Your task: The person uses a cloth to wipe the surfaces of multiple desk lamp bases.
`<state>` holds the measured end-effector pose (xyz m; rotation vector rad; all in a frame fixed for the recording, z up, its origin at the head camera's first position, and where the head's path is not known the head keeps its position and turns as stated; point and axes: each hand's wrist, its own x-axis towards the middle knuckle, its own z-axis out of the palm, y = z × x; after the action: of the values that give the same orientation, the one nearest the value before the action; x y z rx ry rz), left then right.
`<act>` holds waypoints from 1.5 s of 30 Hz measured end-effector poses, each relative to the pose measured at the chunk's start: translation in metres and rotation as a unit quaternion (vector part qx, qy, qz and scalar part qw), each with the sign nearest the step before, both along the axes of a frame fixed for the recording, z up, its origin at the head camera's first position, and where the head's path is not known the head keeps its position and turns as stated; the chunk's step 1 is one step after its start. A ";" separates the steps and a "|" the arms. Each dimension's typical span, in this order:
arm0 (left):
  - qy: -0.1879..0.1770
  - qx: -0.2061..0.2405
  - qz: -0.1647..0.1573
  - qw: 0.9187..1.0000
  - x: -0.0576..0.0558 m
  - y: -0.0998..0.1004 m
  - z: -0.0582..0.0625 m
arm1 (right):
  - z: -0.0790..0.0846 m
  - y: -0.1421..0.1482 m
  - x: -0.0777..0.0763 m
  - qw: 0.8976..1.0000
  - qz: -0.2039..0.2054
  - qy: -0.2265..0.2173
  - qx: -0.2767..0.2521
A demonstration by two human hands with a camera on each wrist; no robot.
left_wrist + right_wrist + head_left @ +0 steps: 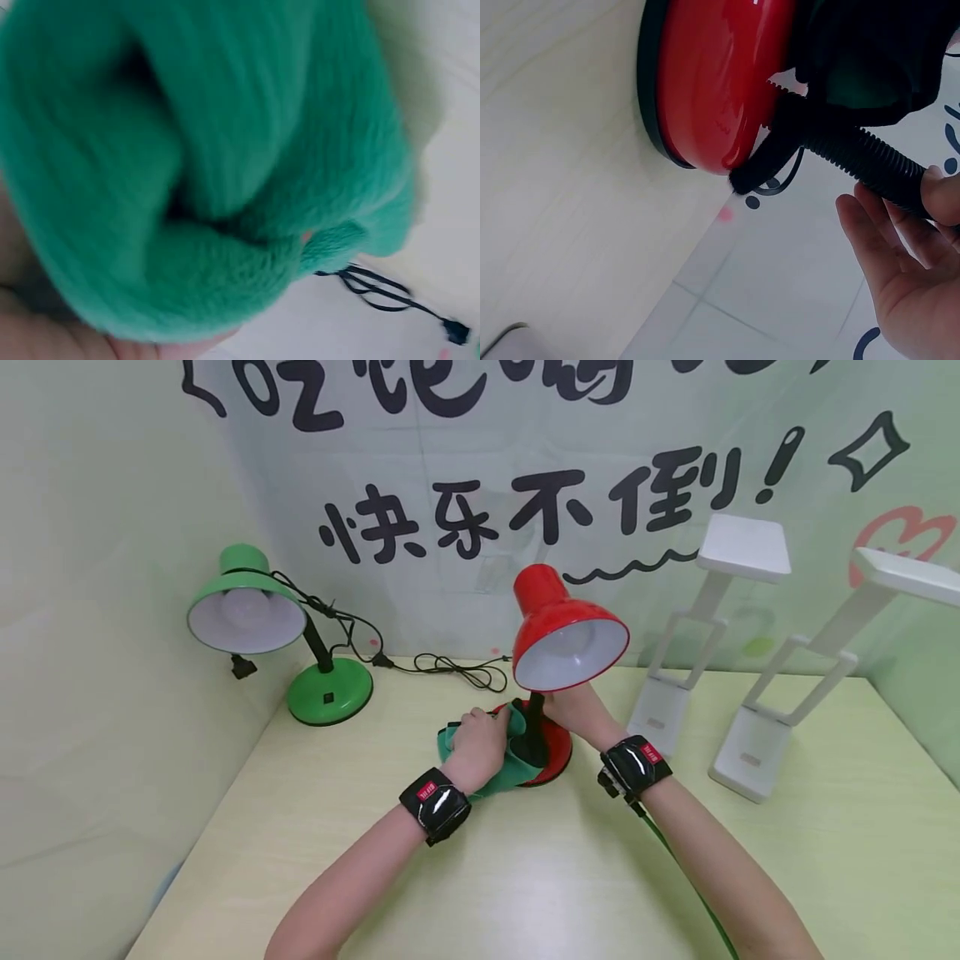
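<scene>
A red desk lamp stands at the back middle of the table, its shade facing forward and down. My left hand holds a bunched green cloth against the lamp's round red base. The cloth's folds fill most of the left wrist view, and most of that hand's fingers are hidden there. Just under the shade, my right hand grips the lamp's black ribbed neck between thumb and fingers. A dark-edged part of the cloth wraps about the lower neck in the right wrist view.
To the left stands a green desk lamp with its black cord running along the wall. Two white folding lamps stand close to the right forearm. Behind the table hangs a printed backdrop.
</scene>
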<state>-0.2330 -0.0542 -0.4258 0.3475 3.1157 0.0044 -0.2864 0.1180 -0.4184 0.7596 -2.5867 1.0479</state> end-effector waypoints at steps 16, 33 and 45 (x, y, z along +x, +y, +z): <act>0.011 0.006 0.023 1.000 0.004 -0.001 -0.009 | -0.004 0.026 -0.012 0.994 -0.099 -0.048 -0.001; 0.005 -0.025 -0.013 1.000 0.002 -0.002 -0.016 | 0.000 0.074 -0.049 0.978 -0.196 -0.067 -0.025; -0.062 0.041 -0.039 0.996 0.007 0.012 -0.008 | 0.010 0.034 0.017 0.946 -0.203 -0.109 0.227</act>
<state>-0.2262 -0.0426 -0.4342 0.4520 2.9841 0.1487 -0.2690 0.1521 -0.4088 0.1703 -3.0364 0.4352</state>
